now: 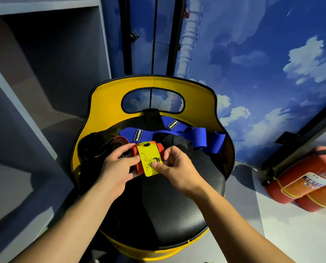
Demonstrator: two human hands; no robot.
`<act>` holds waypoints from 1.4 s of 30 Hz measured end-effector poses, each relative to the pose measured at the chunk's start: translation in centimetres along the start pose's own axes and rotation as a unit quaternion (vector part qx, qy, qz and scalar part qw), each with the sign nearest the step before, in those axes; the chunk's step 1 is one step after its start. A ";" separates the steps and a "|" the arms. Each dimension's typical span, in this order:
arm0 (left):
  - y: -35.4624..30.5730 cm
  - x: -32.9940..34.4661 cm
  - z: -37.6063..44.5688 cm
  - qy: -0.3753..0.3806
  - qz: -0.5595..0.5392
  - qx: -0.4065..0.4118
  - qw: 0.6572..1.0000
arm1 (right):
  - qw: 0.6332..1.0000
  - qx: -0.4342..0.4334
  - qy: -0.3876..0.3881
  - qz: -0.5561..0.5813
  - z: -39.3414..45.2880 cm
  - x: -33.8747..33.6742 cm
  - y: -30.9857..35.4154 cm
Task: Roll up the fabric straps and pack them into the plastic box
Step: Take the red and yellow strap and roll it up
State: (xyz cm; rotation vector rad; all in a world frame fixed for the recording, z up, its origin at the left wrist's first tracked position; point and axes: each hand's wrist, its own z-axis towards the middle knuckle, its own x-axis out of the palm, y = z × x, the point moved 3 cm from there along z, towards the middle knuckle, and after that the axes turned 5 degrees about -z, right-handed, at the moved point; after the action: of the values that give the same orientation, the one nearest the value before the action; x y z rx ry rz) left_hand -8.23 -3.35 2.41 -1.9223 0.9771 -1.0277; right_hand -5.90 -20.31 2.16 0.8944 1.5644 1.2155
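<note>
**Strap roll in both hands over the black seat**

Strap roll [148, 158], orange with a yellow tab, sits right between the two hands, just above the black seat [164, 211]. Hard to read much of it: the left hand [116, 166] covers its near-left end, and the right hand [174, 166] hides whatever lies behind the tab's right edge. The plastic box can't be made out anywhere from here. A dark drawing is printed on the tab, too small to read.

The roll itself is a short orange cylinder, its long axis running left to right, slightly tilted. The yellow tab wraps across its middle and hangs toward the person, its free end pointing down and a little right.

Left fingers curl round the roll's left end, gripping it. Right thumb [155, 165] presses on the tab, pinching it against the fingers beneath.

Behind, loose on the seat, lie blue straps [196, 137] with small black labels, and black straps [94, 149] bunched at the left. The yellow backrest [105, 103] rises beyond them. Red extinguishers [306, 183] lie on the floor at right, partly cut off.
</note>
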 end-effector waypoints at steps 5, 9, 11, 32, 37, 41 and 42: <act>-0.2 0.2 -0.2 0.003 -0.026 -0.009 1.000 | 0.997 0.029 -0.051 -0.049 0.0 -0.2 -0.7; -0.5 0.1 -0.3 0.041 -0.042 -0.054 0.997 | 0.992 0.029 -0.092 -0.081 -0.5 -0.8 -0.5; -0.7 0.0 -0.4 0.067 -0.049 -0.079 0.993 | 0.988 0.026 -0.109 -0.107 -0.5 -1.3 -0.5; -0.4 0.3 -0.8 0.088 0.165 0.132 0.974 | 0.989 0.036 -0.015 0.144 -0.7 -0.5 0.9; -1.0 0.3 -1.2 0.121 0.327 0.282 0.894 | 0.978 0.142 0.081 0.127 -1.0 -1.5 1.6; -0.5 0.3 -1.5 0.145 0.395 0.324 0.847 | 0.969 0.162 0.110 0.149 -1.2 -1.6 1.3; -0.4 0.3 -1.5 0.141 0.402 0.327 0.843 | 0.965 0.160 0.109 0.179 -1.2 -1.6 1.3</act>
State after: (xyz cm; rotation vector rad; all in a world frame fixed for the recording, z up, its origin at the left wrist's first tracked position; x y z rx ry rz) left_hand -9.32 -3.80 3.45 -0.6819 1.2276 -0.9489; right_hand -6.51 -21.83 3.87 1.3354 1.8660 1.3691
